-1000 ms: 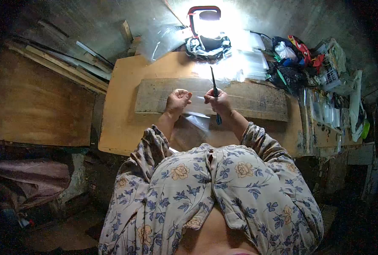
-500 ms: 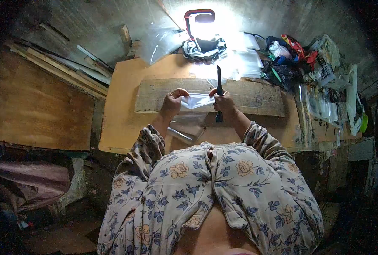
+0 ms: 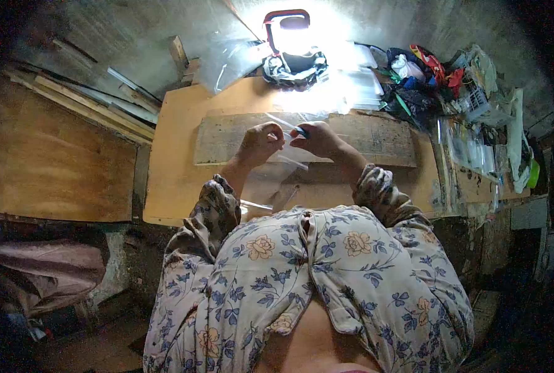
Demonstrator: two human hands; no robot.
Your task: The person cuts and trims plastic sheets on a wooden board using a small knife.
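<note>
Nearest, well on this side of the board, was the person's floral shirt point(image 3: 351, 273), its sleeves pushed up the forearms. A shiny pale strip point(image 3: 256, 205) lay on the tabletop point(image 3: 171, 180), near the front edge and short of the board.

Both hands were above the middle of the wooden board point(image 3: 379, 140), close to each other. The left hand point(image 3: 261, 142) was curled, thumb and fingertips drawn together beside the clear plastic; whether it pinched any could not be told. The right hand point(image 3: 319, 140) was closed around a tool, of which only a blue-green bit point(image 3: 300, 131) showed at the fingers. The clear plastic point(image 3: 294, 163) was at the hands, over the board's near edge, its outline hard to follow.

Left of the board, past the tabletop, stood a brown wooden panel point(image 3: 53, 149). Right of the board lay clear plastic packets point(image 3: 476, 154), with a green object point(image 3: 534, 174) farther to that side.

Beyond the board were a stack of clear sheets point(image 3: 363, 92), a black bag point(image 3: 417, 107) to its right, and a black-and-white bundle point(image 3: 294, 69). Behind the bundle a lamp point(image 3: 287, 34) glared, and the grey wall point(image 3: 134, 37) was farthest from the board.
</note>
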